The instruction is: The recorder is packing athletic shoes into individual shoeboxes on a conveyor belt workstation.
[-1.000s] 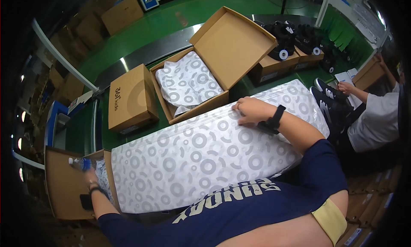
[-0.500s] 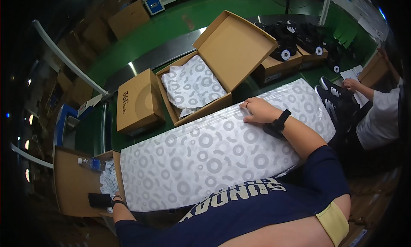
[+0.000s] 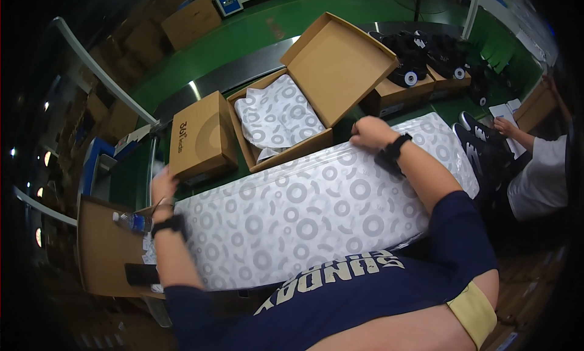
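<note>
A thick stack of white wrapping paper [image 3: 292, 229] printed with grey rings lies right in front of me. At its far edge, my right hand [image 3: 372, 133] has curled fingers; whether they pinch a sheet is hidden. Motion smears my left hand [image 3: 164, 188] beside the stack's far left corner, near a closed brown shoebox [image 3: 204, 135]. A pale blur shows at its fingertips. Beyond the stack, an open shoebox [image 3: 292, 153] with its lid raised holds a bundle in ring-print paper [image 3: 280, 113].
Left of the stack, a carton [image 3: 109, 247] holds small white packets, a water bottle [image 3: 132, 221] and a dark phone-like slab [image 3: 141, 274]. Black roller skates [image 3: 404, 62] stand on boxes at the back right. Another person's hand [image 3: 505, 127] is near black shoes [image 3: 480, 144].
My left hand has come up from the packets in the carton toward the closed shoebox. My right hand has shifted slightly farther out, its fingers now curled instead of resting flat.
</note>
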`<action>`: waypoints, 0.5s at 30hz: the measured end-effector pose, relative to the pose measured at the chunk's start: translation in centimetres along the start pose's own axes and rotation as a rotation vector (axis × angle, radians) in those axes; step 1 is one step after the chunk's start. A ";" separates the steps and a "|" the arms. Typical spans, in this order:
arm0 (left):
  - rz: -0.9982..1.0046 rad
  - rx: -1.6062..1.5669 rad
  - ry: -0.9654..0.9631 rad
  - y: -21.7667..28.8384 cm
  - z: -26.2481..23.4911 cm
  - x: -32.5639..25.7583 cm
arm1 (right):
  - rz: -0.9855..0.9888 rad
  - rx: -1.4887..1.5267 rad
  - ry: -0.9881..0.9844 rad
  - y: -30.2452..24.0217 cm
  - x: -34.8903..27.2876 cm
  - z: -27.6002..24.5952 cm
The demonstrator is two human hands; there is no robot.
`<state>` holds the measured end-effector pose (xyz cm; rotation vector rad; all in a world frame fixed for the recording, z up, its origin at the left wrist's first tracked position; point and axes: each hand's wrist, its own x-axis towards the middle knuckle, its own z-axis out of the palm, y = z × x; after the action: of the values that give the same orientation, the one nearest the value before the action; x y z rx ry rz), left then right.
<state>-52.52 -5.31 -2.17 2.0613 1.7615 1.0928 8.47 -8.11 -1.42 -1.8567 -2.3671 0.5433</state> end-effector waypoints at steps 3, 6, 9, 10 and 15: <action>-0.388 0.283 -0.505 18.0 11.4 3.1 | 0.206 -0.087 -0.074 2.4 1.6 -1.8; -1.160 -0.796 -0.330 18.6 16.0 3.3 | -0.212 0.261 0.276 -0.4 3.1 0.2; -1.018 -1.274 -0.608 17.2 15.9 4.7 | -0.236 0.200 -0.100 -3.3 3.1 1.5; -0.963 -1.125 -0.636 17.8 16.6 4.6 | -0.213 0.089 -0.163 -4.2 3.1 0.8; -0.665 -0.065 -0.406 10.2 19.3 4.2 | 0.500 0.447 0.606 -2.9 7.3 1.3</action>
<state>-32.20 1.55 -7.94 1.3493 1.9251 0.4854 3.57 -1.98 -2.77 -2.0064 -1.2895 0.4124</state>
